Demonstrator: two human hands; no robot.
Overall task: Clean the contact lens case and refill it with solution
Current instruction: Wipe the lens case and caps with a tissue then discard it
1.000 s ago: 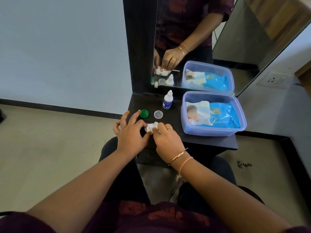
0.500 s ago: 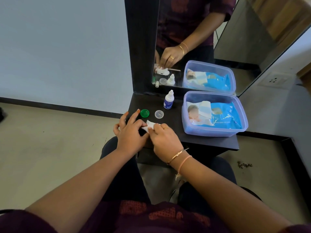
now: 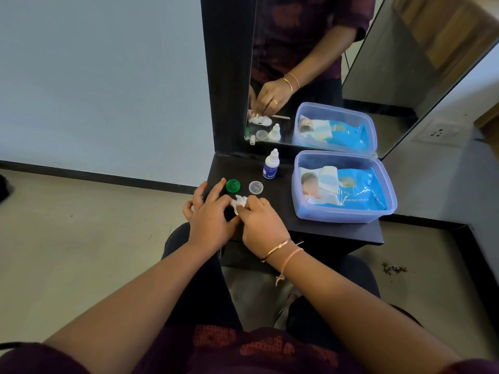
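The case (image 3: 235, 211) is white and mostly hidden, sitting on the counter (image 3: 283, 211) near its front edge, between both hands. Its mirror reflection shows it lying flat, long axis roughly left to right. The left hand (image 3: 209, 217) pinches it with the other fingers spread. The right hand (image 3: 260, 222) pinches a white wipe (image 3: 239, 201) against it.

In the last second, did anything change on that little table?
The right hand nudged slightly left toward the left hand, rubbing the white wipe it pinches on the lens case. Its grip held. Green cap, clear cap, solution bottle and wipes box stayed put.
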